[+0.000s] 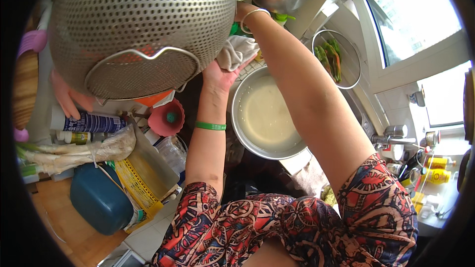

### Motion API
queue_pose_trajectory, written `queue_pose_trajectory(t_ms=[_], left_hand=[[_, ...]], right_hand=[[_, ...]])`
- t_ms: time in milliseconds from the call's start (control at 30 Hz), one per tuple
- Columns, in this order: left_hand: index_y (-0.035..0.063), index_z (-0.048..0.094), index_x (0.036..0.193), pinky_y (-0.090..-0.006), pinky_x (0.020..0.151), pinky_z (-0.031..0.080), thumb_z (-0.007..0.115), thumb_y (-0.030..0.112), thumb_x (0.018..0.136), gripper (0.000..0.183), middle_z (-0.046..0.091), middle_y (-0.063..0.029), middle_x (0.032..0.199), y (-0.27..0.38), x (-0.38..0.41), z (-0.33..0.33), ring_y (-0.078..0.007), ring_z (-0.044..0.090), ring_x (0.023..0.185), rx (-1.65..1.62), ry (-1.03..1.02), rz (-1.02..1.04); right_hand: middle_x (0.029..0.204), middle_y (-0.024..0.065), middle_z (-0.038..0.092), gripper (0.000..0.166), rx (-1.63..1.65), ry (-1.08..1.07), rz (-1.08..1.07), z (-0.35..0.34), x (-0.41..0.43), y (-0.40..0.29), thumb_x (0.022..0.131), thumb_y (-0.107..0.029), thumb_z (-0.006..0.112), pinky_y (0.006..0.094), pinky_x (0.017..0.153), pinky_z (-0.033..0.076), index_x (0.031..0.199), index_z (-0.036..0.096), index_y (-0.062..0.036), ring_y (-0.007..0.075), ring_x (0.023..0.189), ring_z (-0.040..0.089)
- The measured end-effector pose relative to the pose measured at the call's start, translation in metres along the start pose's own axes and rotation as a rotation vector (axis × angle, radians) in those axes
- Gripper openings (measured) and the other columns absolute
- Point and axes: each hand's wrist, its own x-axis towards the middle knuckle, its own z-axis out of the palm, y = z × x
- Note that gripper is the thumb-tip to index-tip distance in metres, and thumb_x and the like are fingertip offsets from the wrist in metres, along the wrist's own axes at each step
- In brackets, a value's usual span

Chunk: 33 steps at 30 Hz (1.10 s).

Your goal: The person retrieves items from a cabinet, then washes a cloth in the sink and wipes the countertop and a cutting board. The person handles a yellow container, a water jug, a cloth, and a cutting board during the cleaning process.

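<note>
A large perforated metal colander (144,26) is raised and tilted at the upper left, its looped wire handle towards me. My left hand (219,76) lies palm up beside its lower right side, with a crumpled whitish cloth (237,52) against the palm and fingers. At the colander's right edge is my right hand (245,11), wearing a bangle; its fingers are hidden behind the metal. Below both hands, partly covered by my right forearm, a round metal basin (265,115) contains cloudy pale liquid.
Left stand a pink rubber glove (70,96), a blue-labelled container (94,123), leeks (74,152) and a dark blue tub (98,196). A pink bowl (163,113) is near the colander. Right are green vegetables in a round strainer (332,59), a faucet (393,140) and bottles (439,176).
</note>
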Motion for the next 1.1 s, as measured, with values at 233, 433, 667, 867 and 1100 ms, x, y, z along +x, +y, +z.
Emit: queue_pose_trajectory(t_ms=[233,433,667,867,1100], left_hand=[[0.0053,0.044,0.138,-0.068,0.109,0.029,0.029,0.036,0.101,0.05,0.044,-0.0193,0.144,0.009,-0.005,0.016,-0.0434,0.039,0.135,0.082,0.102,-0.06],[0.0082,0.046,0.136,-0.0622,0.11,0.03,0.034,0.038,0.1,0.049,0.048,-0.0147,0.141,0.001,0.004,0.014,-0.0364,0.043,0.133,0.045,0.094,-0.034],[0.0098,0.049,0.135,-0.0614,0.109,0.031,0.036,0.04,0.098,0.049,0.048,-0.0145,0.141,-0.008,0.016,0.013,-0.037,0.042,0.132,0.073,0.077,-0.086],[0.0123,0.05,0.134,-0.0654,0.106,0.032,0.037,0.044,0.097,0.05,0.048,-0.0147,0.141,-0.004,-0.002,0.023,-0.0391,0.043,0.132,0.115,0.175,-0.007],[0.0058,0.048,0.138,-0.0609,0.106,0.036,0.039,0.041,0.095,0.056,0.049,-0.0153,0.142,-0.006,-0.012,0.034,-0.0368,0.043,0.134,0.362,0.248,0.25]], right_hand=[[0.132,0.0205,0.058,0.049,-0.227,-0.011,-0.139,0.043,0.03,0.042,0.099,-0.038,0.036,0.044,0.105,0.041,0.133,0.056,-0.0084,0.0383,0.125,0.053],[0.126,0.0182,0.063,0.038,-0.366,0.099,-0.205,0.062,0.015,0.04,0.099,-0.028,0.036,0.0556,0.096,0.045,0.122,0.062,-0.0123,0.0388,0.117,0.06],[0.138,0.02,0.053,0.054,-0.237,0.059,-0.031,0.046,0.027,0.058,0.102,-0.046,0.031,0.0524,0.106,0.036,0.137,0.053,-0.0115,0.0386,0.128,0.051],[0.106,0.0207,0.068,0.045,-0.164,0.41,-0.247,0.023,-0.006,0.018,0.101,-0.039,0.037,0.0498,0.083,0.051,0.123,0.06,-0.0061,0.0405,0.095,0.065],[0.084,0.0171,0.057,0.016,0.211,1.008,-0.265,0.037,-0.163,-0.024,0.091,-0.018,0.057,0.0443,0.079,0.045,0.084,0.058,-0.003,0.0349,0.085,0.055]])
